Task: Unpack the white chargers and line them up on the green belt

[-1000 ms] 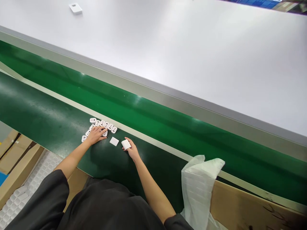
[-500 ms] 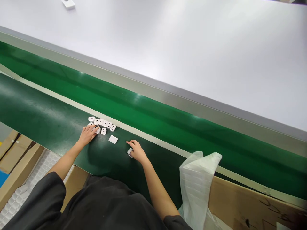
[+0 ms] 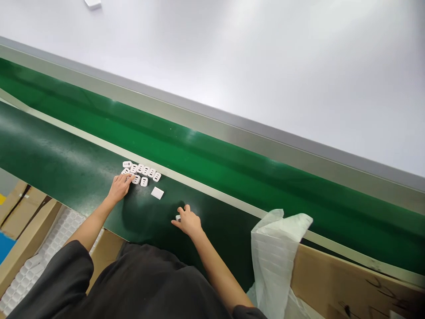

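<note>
On the dark green bench several small white rounded blocks (image 3: 157,177) with dark slots are grouped in two uneven rows. My left hand (image 3: 118,189) is at the near left end of this group, its fingers closed at the tips on one slotted block, which they partly cover. To the right, my right hand (image 3: 189,222) is curled over a separate white block (image 3: 178,218), its thumb on the near left side and fingers on the far side. Most of that block is hidden by the hand. Between the hands lies a flat white rectangular piece (image 3: 157,192).
A pale rail (image 3: 212,193) separates the bench from a green belt (image 3: 159,124). Beyond stands a wide white surface (image 3: 232,62) with a white piece (image 3: 93,4) on it. A translucent plastic bag (image 3: 274,252) hangs over a cardboard box (image 3: 325,274) at right. White cushioned packing (image 3: 49,248) sits lower left.
My right hand has turned and come slightly nearer me, its fingers now over the block that showed beside them before. My left fingertips have drawn back a little to the left.
</note>
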`<state>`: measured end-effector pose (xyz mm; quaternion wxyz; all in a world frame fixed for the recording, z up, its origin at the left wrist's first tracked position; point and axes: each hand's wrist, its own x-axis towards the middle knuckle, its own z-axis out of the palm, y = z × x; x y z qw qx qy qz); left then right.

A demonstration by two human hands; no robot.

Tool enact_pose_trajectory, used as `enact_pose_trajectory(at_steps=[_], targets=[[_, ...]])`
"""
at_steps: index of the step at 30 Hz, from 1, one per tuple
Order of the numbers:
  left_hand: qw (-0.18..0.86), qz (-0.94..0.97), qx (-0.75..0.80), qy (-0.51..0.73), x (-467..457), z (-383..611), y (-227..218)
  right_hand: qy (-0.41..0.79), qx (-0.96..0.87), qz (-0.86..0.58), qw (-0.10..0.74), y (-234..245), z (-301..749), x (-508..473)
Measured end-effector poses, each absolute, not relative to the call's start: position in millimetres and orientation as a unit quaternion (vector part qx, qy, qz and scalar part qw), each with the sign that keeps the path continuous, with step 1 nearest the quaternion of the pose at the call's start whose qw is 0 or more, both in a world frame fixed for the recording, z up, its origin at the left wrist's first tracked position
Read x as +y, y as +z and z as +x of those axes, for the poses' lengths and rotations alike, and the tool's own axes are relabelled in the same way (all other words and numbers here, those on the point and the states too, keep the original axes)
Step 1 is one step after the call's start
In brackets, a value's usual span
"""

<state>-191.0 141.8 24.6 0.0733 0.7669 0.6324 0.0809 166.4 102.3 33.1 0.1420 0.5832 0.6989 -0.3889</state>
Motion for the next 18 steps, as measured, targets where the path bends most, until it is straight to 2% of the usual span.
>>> enact_pose_trajectory(at_steps=[4,13,18], targets=[[0.085,0.756,0.638,0.119,141.8,-175.8,27.1,-0.398,0.706,0.576,0.105,31.6,156.2,100.0],[0.178,0.699,0.660,0.211,101.0,-106.0,8.6,-0.405,0.767,0.478,-0.134,29.5,108.2,149.3],[0.241,0.631,0.695,0.245,95.5,-88.1,-10.6,-0.384,0.791,0.447,-0.165,9.1,84.6,144.9]])
